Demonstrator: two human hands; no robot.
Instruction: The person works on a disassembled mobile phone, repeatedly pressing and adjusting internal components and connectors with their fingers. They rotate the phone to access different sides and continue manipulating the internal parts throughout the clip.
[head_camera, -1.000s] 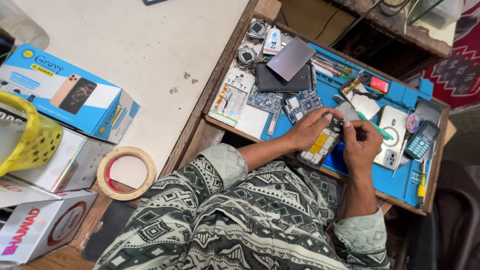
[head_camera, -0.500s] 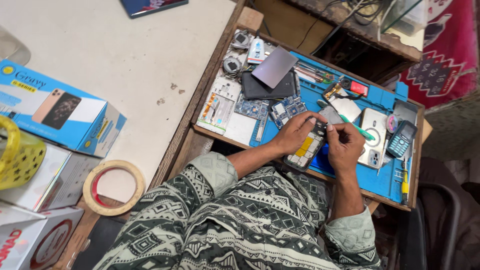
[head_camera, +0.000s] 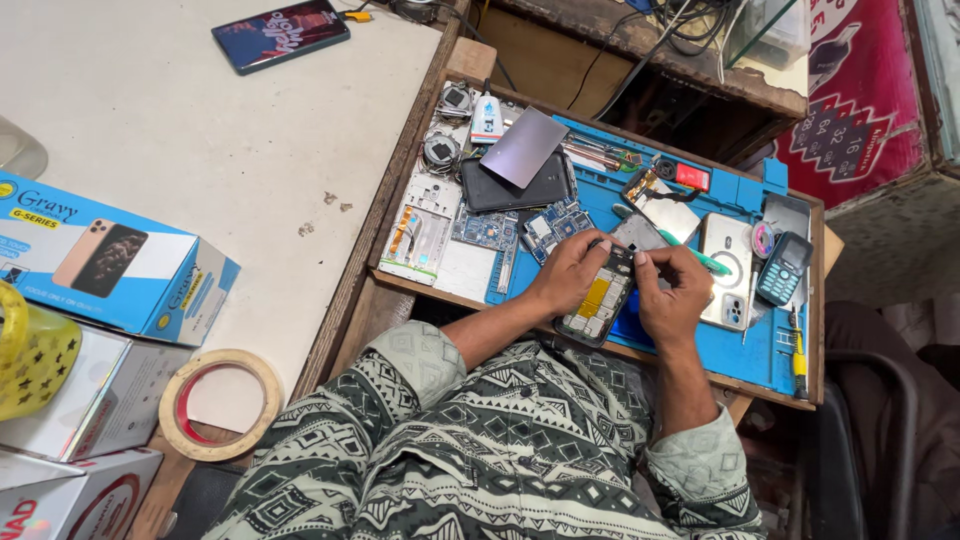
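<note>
Patterned sleeves, bare forearms and hands

The person wears a loose garment in dark green-black and pale grey-green, printed all over with bands of zigzags, triangles, diamonds and small stripes. Taking the blue mat (head_camera: 700, 340) as landmark: the left sleeve (head_camera: 410, 370) ends below the mat's near-left corner, rolled to about the elbow, its cuff showing a row of pale triangles. The right sleeve (head_camera: 700, 470) ends below the mat's near edge, bunched above the forearm, in the same print. Below both sleeves the cloth spreads in broad folds. The left hand (head_camera: 565, 275) and right hand (head_camera: 672, 295) are bare, with no ring, watch or glove visible; the fingers (head_camera: 600, 245) are uncovered.
</note>
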